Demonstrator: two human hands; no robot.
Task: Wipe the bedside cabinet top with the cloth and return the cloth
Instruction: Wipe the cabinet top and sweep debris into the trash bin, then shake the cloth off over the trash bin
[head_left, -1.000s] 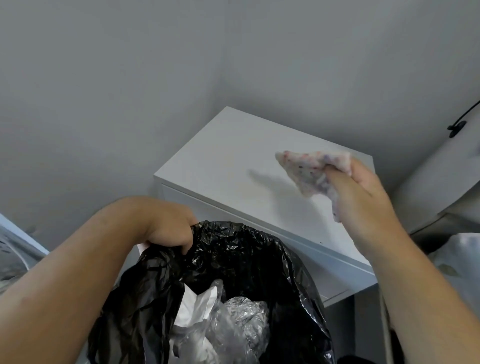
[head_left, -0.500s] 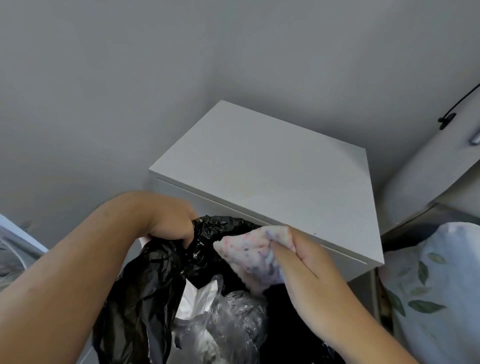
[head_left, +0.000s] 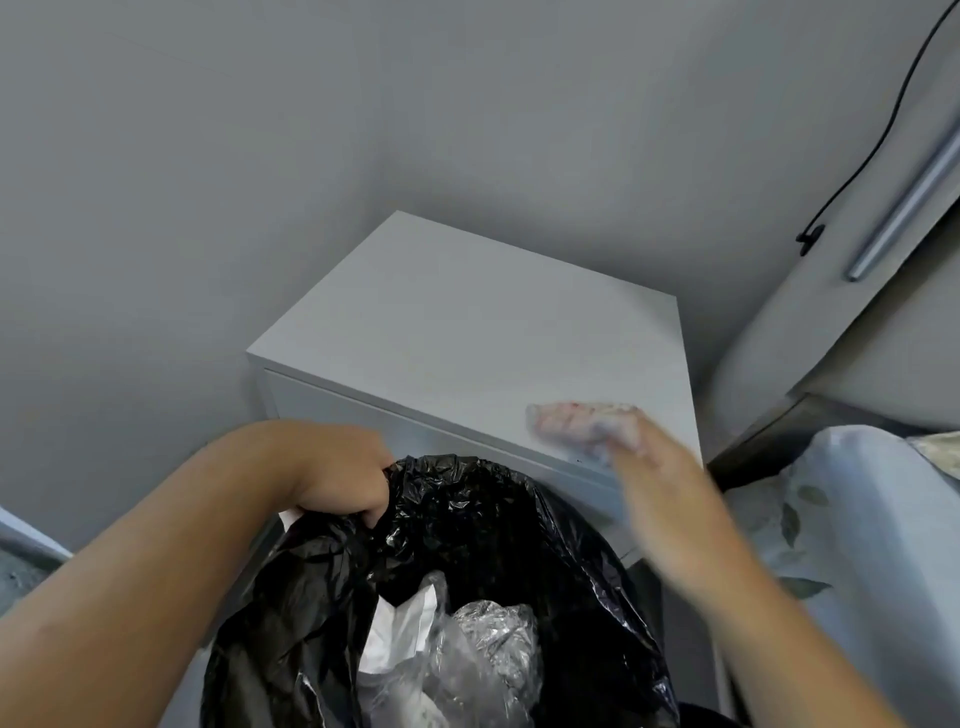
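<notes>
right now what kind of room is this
Probably a bedroom corner: a white bedside cabinet against grey walls, leaf-print bedding to its right, and a black bin bag suggesting tidying up.

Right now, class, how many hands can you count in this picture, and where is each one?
2. The left hand grips the rim of the black bin bag. The right hand, blurred, holds the cloth at the cabinet top's near right corner.

Light was soft, even and rather dim — no glare except small glints on the black bag (head_left: 467, 519). The right hand (head_left: 654, 483) and cloth (head_left: 582, 423) were motion-blurred; lines bowed toward the frame's right edge.
</notes>
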